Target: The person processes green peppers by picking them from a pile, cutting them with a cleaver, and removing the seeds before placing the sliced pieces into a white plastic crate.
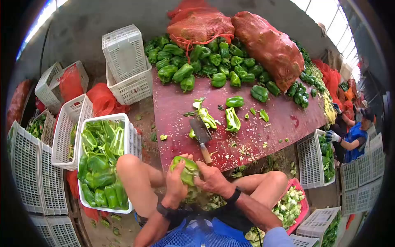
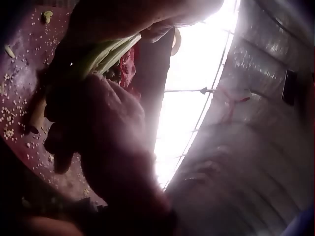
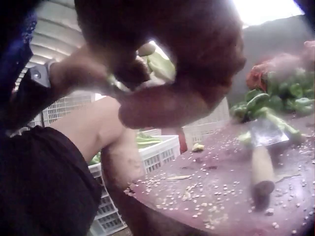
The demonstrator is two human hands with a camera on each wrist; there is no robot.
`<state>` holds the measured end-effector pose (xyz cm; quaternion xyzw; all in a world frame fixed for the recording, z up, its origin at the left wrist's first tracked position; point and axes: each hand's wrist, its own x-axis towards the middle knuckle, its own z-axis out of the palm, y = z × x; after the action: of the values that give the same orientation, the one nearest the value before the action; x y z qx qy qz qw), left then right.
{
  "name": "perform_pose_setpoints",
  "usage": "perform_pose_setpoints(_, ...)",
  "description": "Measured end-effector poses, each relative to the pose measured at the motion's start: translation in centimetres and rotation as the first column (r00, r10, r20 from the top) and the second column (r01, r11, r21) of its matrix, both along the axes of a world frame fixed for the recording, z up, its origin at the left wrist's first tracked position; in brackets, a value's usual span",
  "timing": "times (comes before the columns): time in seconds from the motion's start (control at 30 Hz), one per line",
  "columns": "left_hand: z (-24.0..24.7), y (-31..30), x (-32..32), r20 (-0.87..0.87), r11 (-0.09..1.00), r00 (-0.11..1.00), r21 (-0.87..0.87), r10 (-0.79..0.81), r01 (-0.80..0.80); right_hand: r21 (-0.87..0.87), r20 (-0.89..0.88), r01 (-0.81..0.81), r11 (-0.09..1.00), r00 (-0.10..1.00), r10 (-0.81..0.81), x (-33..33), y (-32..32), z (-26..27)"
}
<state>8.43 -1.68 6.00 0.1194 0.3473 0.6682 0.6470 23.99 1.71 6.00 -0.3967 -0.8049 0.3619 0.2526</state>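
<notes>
Over the person's lap, the left hand (image 1: pixel 176 186) grips a green bell pepper (image 1: pixel 190 169), thumb across its near side. From the other side the right hand (image 1: pixel 214 180) holds the same pepper, its fingers curled at the edge. Through the gap between the right thumb and fingers, pale green pepper flesh (image 3: pixel 160 68) shows in the right wrist view. The left wrist view is dark, with the pepper's pale edge (image 2: pixel 110 54) between both hands. A cleaver (image 1: pixel 200 131) lies on the red table (image 1: pixel 181 148), wooden handle toward the person. Cut pepper halves (image 1: pixel 233 120) lie beyond it.
Whole peppers (image 1: pixel 183 73) are heaped at the table's back beside full mesh sacks (image 1: pixel 267 45). A white crate (image 1: pixel 127 154) of opened peppers stands left. A pink tub (image 1: pixel 303 201) of pale scraps sits right. Another person (image 1: pixel 356 138) works at far right.
</notes>
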Motion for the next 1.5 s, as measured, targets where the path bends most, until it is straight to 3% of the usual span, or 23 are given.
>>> perform_pose_setpoints(0.07,0.2,-0.1,0.2,-0.059,1.000,0.998,0.016,-0.010,0.011,0.123,-0.018,0.077,0.989,0.997,-0.075,-0.3,-0.4,-1.4)
perform_pose_setpoints(0.2,-0.5,-0.1,-0.2,-0.083,0.999,0.996,0.005,-0.041,0.042,0.061,-0.031,0.152,0.986,0.988,-0.151,-1.0,-1.1,-2.3)
perform_pose_setpoints(0.33,-0.6,0.6,-0.5,0.035,1.000,0.999,-0.001,-0.011,0.011,-0.031,-0.106,0.291,0.956,0.950,-0.292,-1.0,-0.3,-3.0)
perform_pose_setpoints(0.57,-1.0,0.6,-0.9,0.011,1.000,1.000,0.001,0.016,-0.016,-0.098,-0.251,0.306,0.947,0.913,-0.321,-1.0,-0.3,-3.8)
perform_pose_setpoints(0.67,-1.0,0.5,-1.3,0.093,1.000,0.996,0.002,0.005,-0.005,-0.016,-0.482,0.301,0.953,0.833,-0.272,-0.8,0.0,-4.3)
perform_pose_setpoints(0.7,-1.5,0.4,-1.6,0.094,1.000,0.996,0.000,0.007,-0.007,-0.407,-0.487,0.152,0.901,0.798,-0.354,-0.4,-0.3,-1.5)
perform_pose_setpoints(0.73,-2.2,0.4,-2.0,0.136,1.000,0.991,0.006,0.014,-0.014,-0.721,-0.456,-0.035,0.692,0.775,-0.437,0.0,-0.3,0.1)
perform_pose_setpoints(0.83,-2.2,0.0,-2.3,0.189,0.999,0.981,-0.018,0.040,-0.037,-0.789,-0.532,-0.155,0.595,0.657,-0.534,0.2,-0.1,0.6)
perform_pose_setpoints(0.9,-1.6,-0.3,-2.9,0.260,0.998,0.965,0.038,0.039,-0.051,-0.816,-0.517,-0.205,0.540,0.675,-0.526,1.6,0.4,1.2)
perform_pose_setpoints(0.97,-1.4,-0.3,-3.8,0.266,0.996,0.963,0.054,0.048,-0.064,-0.719,-0.319,-0.089,0.689,0.923,-0.214,4.0,1.5,1.2)
perform_pose_setpoints(1.0,-1.4,-0.3,-4.2,0.282,0.995,0.958,0.068,0.045,-0.067,-0.430,-0.182,-0.109,0.896,0.983,0.033,4.5,2.1,0.7)
perform_pose_setpoints(1.03,-1.5,-0.2,-4.5,0.281,0.994,0.958,0.071,0.057,-0.079,-0.096,0.042,-0.207,0.974,0.976,0.212,4.4,2.5,0.2)
perform_pose_setpoints(1.07,-1.9,-0.2,-4.7,0.264,0.995,0.963,0.074,0.049,-0.071,-0.059,0.436,-0.182,0.982,0.880,0.189,5.1,2.2,0.0)
perform_pose_setpoints(1.1,-2.0,0.0,-4.7,0.248,0.995,0.968,0.082,0.037,-0.059,-0.056,0.438,-0.182,0.982,0.879,0.189,4.6,2.0,-0.1)
perform_pose_setpoints(1.17,-1.1,-0.1,-3.7,0.205,0.998,0.977,-0.022,0.055,-0.051,-0.185,0.063,0.155,0.970,0.987,-0.145,3.5,1.2,-0.9)
perform_pose_setpoints(1.2,-0.6,-0.4,-3.9,0.149,0.989,0.985,-0.129,0.084,-0.065,-0.358,-0.092,0.133,0.924,0.980,-0.176,2.9,1.3,-2.0)
perform_pose_setpoints(1.23,-2.7,-1.5,-4.2,-0.635,0.989,0.772,0.096,-0.024,0.110,-0.663,-0.276,-0.059,0.746,0.946,-0.171,2.4,1.4,-1.0)
perform_pose_setpoints(1.27,-4.8,-2.7,-4.5,-0.973,0.966,0.047,0.230,0.226,0.115,-0.789,-0.427,-0.224,0.572,0.869,-0.250,1.0,0.9,0.1)
perform_pose_setpoints(1.3,-3.6,-2.1,-4.1,-0.909,0.984,0.402,0.155,0.106,0.092,-0.843,-0.519,-0.397,0.362,0.777,-0.356,-0.2,0.4,1.1)
perform_pose_setpoints(1.33,-2.4,-1.5,-3.6,-0.648,0.995,0.760,0.096,0.045,0.023,-0.825,-0.561,-0.457,0.332,0.729,-0.392,-0.9,0.1,1.7)
perform_pose_setpoints(1.37,-1.3,-0.8,-3.2,-0.328,0.997,0.942,-0.001,0.073,-0.078,-0.808,-0.589,-0.505,0.302,0.679,-0.439,-1.1,0.0,2.1)
perform_pose_setpoints(1.4,-0.3,-0.5,-3.8,-0.268,0.998,0.962,0.032,0.052,-0.045,-0.790,-0.613,-0.512,0.338,0.671,-0.418,-1.4,0.2,2.3)
perform_pose_setpoints(1.5,-0.9,-0.4,-4.7,-0.210,0.982,0.963,0.118,0.170,-0.148,-0.662,-0.588,-0.272,0.698,0.766,-0.259,-3.0,0.5,5.4)
